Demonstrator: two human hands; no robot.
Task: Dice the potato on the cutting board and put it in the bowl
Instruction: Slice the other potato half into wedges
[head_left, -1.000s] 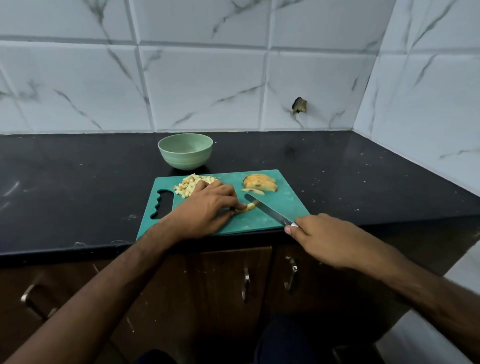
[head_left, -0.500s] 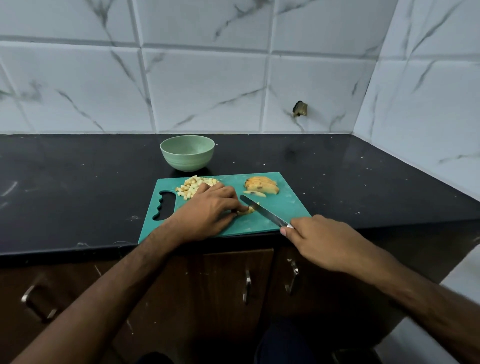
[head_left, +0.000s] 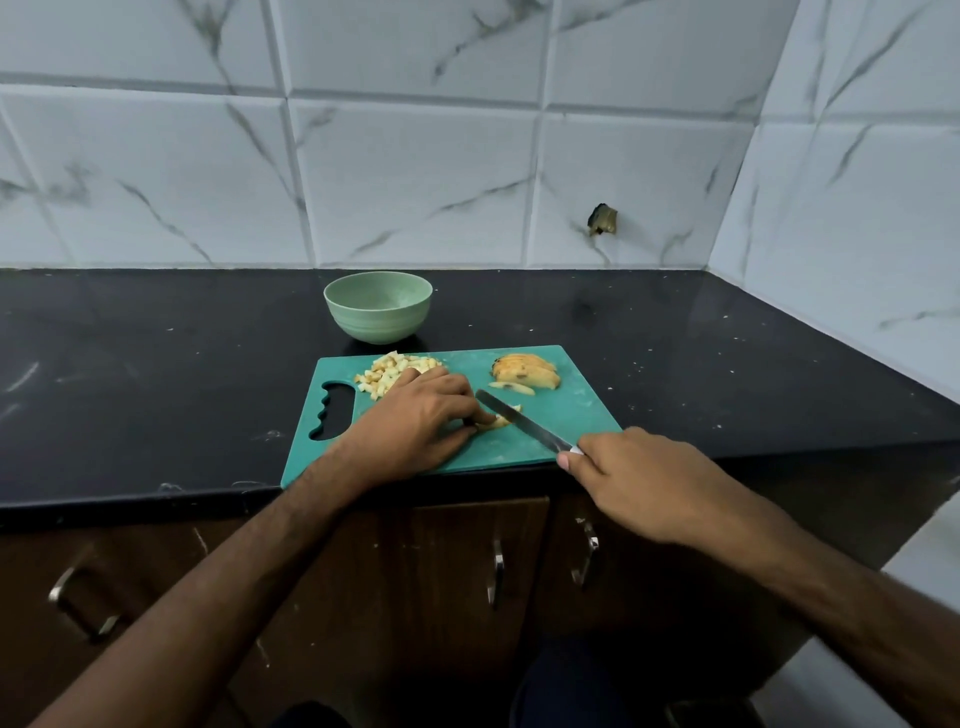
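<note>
while the left hand (head_left: 415, 418) pins a potato strip (head_left: 497, 420) with curled fingers on the teal cutting board (head_left: 576, 415), the right hand (head_left: 636, 480) grips a knife (head_left: 522, 420), fingers wrapped round its handle. the blade runs diagonally, tip pointing away and left, across the strip. diced potato (head_left: 392, 375) lies at the board's far left, potato slices (head_left: 527, 378) at its far right. a green bowl (head_left: 378, 307) sits on the black surface (head_left: 156, 364) just behind the board.

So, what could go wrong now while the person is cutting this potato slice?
1. The left hand pins the potato slice with its fingertips right beside the knife; a slip could nick them.
2. The cutting board sits at the counter's front edge, so pressure could shift it.
3. The diced pile lies close behind the left hand and could scatter.
</note>
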